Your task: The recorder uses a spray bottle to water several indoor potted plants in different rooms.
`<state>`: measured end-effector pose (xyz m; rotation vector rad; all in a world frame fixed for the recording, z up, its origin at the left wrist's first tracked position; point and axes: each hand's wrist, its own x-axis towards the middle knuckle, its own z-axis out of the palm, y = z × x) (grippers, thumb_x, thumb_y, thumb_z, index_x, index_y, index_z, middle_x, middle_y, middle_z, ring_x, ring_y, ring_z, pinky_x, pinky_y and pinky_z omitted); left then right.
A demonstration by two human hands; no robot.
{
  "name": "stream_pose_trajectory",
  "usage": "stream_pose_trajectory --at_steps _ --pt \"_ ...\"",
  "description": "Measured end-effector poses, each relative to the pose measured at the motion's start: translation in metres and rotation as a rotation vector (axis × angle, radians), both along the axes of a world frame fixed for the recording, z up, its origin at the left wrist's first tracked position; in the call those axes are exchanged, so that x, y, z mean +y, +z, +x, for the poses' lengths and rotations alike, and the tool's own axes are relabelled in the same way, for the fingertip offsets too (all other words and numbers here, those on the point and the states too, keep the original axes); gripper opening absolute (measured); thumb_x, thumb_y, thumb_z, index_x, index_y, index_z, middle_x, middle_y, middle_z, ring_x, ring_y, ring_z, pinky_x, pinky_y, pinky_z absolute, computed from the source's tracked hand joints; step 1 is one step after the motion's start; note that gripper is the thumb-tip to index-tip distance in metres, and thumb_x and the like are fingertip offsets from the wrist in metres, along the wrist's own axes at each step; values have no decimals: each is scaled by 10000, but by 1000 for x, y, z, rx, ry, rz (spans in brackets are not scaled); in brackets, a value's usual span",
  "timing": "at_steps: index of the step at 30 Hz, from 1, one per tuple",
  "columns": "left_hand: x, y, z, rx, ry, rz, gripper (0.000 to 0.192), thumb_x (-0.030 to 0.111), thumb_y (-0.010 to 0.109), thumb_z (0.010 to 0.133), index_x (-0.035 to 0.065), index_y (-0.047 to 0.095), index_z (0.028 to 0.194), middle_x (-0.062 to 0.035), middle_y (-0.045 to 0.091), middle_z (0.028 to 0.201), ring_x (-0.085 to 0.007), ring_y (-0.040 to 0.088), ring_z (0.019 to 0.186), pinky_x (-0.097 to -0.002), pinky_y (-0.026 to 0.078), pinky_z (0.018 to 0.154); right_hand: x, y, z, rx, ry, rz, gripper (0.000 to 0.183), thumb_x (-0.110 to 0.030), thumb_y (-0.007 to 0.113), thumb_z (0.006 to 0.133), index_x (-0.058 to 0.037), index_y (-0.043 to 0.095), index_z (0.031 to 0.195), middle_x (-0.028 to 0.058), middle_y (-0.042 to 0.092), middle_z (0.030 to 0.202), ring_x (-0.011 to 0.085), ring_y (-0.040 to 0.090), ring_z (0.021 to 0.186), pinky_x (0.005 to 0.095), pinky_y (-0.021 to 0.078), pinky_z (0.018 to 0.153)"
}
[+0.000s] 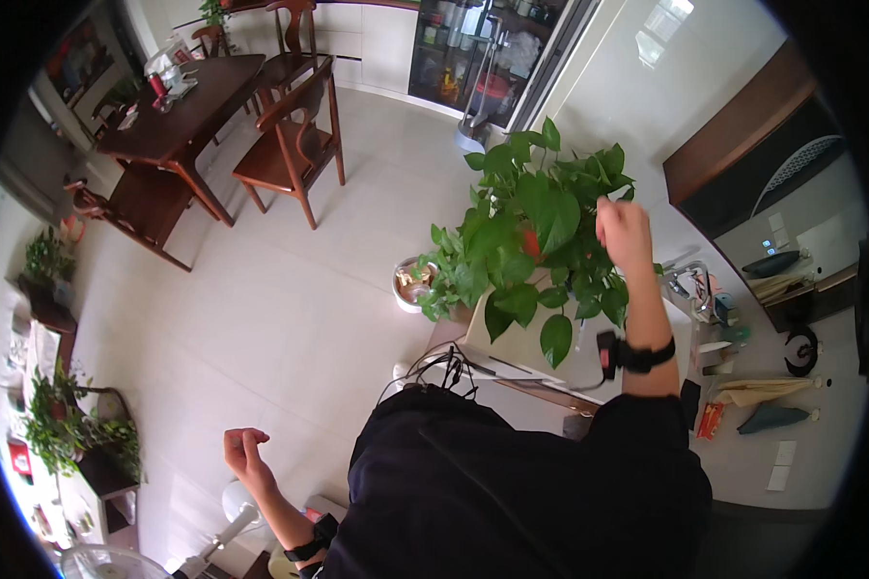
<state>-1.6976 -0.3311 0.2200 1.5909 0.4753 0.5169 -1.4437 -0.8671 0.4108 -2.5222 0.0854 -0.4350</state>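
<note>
My right hand (625, 235) is raised with its fingers curled, at the right edge of a leafy green potted plant (547, 210). Leaves lie just beside and behind the hand; whether its fingers hold one cannot be told. A black strap with a small device (634, 352) sits on that forearm, with a cable running from it. On the left side, my left hand (248, 459) is held over the pale floor (290, 326), fingers bent inward and nothing visible in them. Another black strap (315, 539) circles the left forearm. The plant stands by a white washbasin (572, 347), partly covering it.
A white pot (409, 286) stands on the floor beside the plant. A faucet (688, 279) and mirror cabinet (767, 195) are at right. A wooden table (203, 94) with chairs (290, 148) stands far left. A fan (112, 561) and more plants (80, 427) line the lower left.
</note>
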Motion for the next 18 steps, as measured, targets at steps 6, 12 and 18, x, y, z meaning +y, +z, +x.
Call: stream_pose_trajectory --at_steps 6,12,18 --pt "-5 27 91 28 -85 75 135 68 493 920 17 515 797 -68 583 716 -133 530 679 -271 444 676 16 -61 -45 148 10 35 446 -304 560 879 -3 548 549 40 488 463 116 441 451 299 328 453" --pt "-9 26 173 52 -365 83 90 22 514 903 10 511 814 -81 603 771 -134 552 715 -270 466 701 49 -112 -70 239 -131 131 339 -282 614 834 14 603 669 180 472 522 321 433 466 361 372 476" --pt "30 13 210 58 -480 67 119 84 536 934 29 501 834 -73 593 746 -140 548 711 -275 457 699 52 -88 -68 -137 -230 308 280 -207 578 857 29 631 716 94 560 578 146 521 534 327 396 499"
